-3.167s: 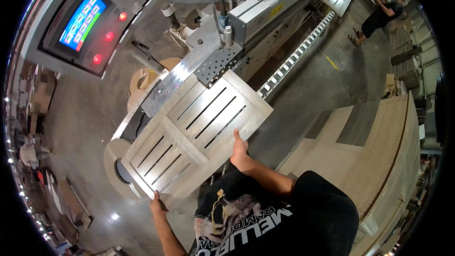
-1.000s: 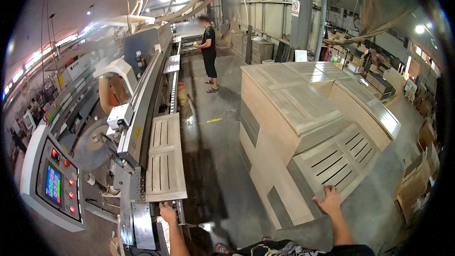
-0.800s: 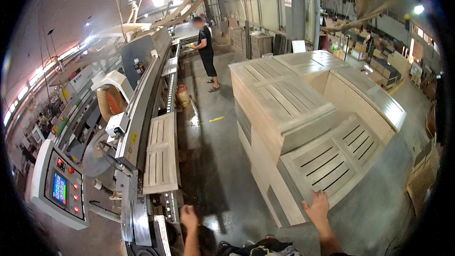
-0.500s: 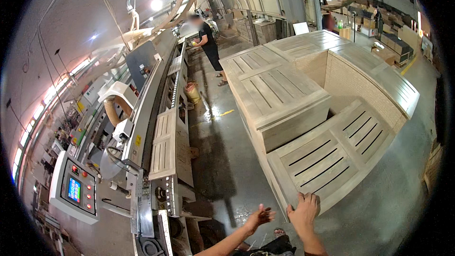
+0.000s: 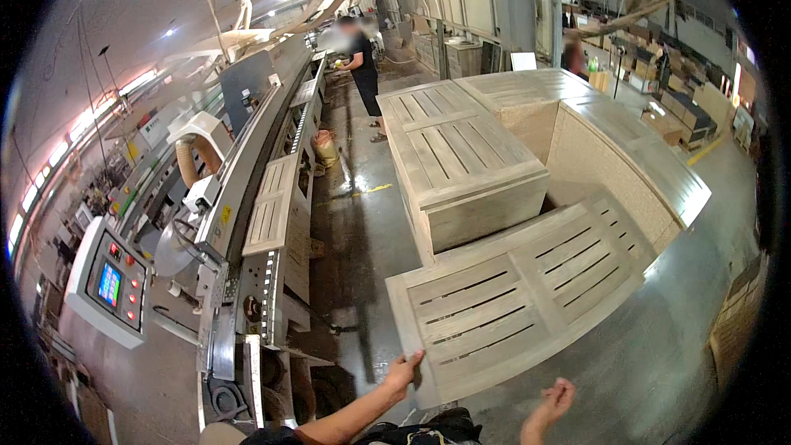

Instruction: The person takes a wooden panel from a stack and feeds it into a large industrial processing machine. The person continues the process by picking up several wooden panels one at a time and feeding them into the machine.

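Note:
A greyish slotted wooden panel [image 5: 503, 297] lies tilted in front of me, its upper part over the stacked panels behind it. My left hand [image 5: 404, 372] is closed on the panel's near left edge, thumb on top and fingers partly hidden beneath. Just off the near right edge hangs my right hand [image 5: 558, 400], its fingers curled in and nothing visible in them. Behind the held panel stands a tall stack of similar slotted panels [image 5: 461, 136]. Another slotted panel [image 5: 272, 206] rests on the machine's conveyor at left.
A long edge-processing machine [image 5: 247, 140] runs along the left, with a control box [image 5: 107, 280] carrying a screen and red buttons. A co-worker in dark clothes [image 5: 362, 66] stands farther along it. A sack [image 5: 326, 148] sits on the floor. More panel stacks [image 5: 610, 148] curve off to the right.
The front panel has slid left and toward me, off its stack. My left hand has taken hold of its edge. My right hand has let go and moved off to the right.

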### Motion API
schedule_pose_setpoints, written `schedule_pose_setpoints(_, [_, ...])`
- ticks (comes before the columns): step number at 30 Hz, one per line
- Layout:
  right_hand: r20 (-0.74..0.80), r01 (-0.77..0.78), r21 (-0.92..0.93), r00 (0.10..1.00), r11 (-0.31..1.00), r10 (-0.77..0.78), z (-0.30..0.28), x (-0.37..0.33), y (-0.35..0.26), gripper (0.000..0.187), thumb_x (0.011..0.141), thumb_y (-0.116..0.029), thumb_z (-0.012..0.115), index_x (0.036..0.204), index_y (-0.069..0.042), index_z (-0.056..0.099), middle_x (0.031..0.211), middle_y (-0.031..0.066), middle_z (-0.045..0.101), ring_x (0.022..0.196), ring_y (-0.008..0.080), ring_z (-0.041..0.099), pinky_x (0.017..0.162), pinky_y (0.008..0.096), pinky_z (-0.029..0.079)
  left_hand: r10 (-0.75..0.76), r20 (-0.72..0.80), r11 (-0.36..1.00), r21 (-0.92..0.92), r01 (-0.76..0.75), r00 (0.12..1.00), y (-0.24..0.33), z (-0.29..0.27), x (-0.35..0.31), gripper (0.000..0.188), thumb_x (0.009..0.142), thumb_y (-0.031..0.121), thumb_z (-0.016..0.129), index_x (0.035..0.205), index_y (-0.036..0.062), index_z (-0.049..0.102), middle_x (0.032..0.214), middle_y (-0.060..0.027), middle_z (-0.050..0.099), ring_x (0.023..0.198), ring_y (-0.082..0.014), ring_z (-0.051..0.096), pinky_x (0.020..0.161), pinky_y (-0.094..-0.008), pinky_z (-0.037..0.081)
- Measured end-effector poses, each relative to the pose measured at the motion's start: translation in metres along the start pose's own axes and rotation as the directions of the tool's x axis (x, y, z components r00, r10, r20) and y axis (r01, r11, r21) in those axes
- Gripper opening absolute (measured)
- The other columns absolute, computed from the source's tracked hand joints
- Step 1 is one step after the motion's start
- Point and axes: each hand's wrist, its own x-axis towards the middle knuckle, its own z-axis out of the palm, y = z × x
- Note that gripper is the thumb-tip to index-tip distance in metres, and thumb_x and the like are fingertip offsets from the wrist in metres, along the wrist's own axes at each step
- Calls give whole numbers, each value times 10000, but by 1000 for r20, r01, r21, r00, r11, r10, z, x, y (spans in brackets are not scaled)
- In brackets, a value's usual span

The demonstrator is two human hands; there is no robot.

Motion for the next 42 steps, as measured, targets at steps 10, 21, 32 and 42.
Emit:
schedule_pose_setpoints(10, [310, -763, 500, 599, 410, 738, 11, -23, 4, 1065, 805, -711, 626, 1468, 55, 299, 1405, 137, 456, 1254, 267, 470, 1113, 418, 333, 163, -222, 986, 9, -165, 961, -1, -210, -50, 386, 942, 217, 675, 1203, -55, 587, 1081, -115, 676, 944, -202, 604, 852, -331, 468])
schedule_pose_setpoints(21, [724, -919, 183, 367, 349, 584, 80, -165, -49, 744, 886, -660, 520, 1410, -137, 443, 1386, 53, 488, 1296, 259, 445, 1111, 450, 327, 430, -753, 903, 367, -223, 499, -143, -418, -90, 541, 980, 441, 516, 979, -79, 665, 889, -250, 686, 849, -388, 654, 798, -453, 474])
schedule_pose_setpoints(32, [821, -828, -231, 116, 510, 559, 168, -264, -51, 700, 938, -550, 534, 1467, -129, 355, 1441, 64, 435, 1328, 265, 394, 1126, 460, 284, 73, -933, 963, -26, -268, 352, -266, -476, -211, 531, 999, 415, 532, 893, -94, 644, 822, -142, 670, 754, -230, 581, 740, -387, 469])
schedule_pose_setpoints(42, [833, -694, -431, -60, 577, 550, 322, -323, -5, 634, 948, -473, 572, 1403, -53, 439, 1413, 114, 510, 1278, 307, 490, 1081, 459, 393, -183, -983, 936, -173, -307, -5, -303, -427, -243, 526, 960, 433, 597, 831, -76, 592, 780, -161, 631, 702, -235, 520, 705, -407, 462])
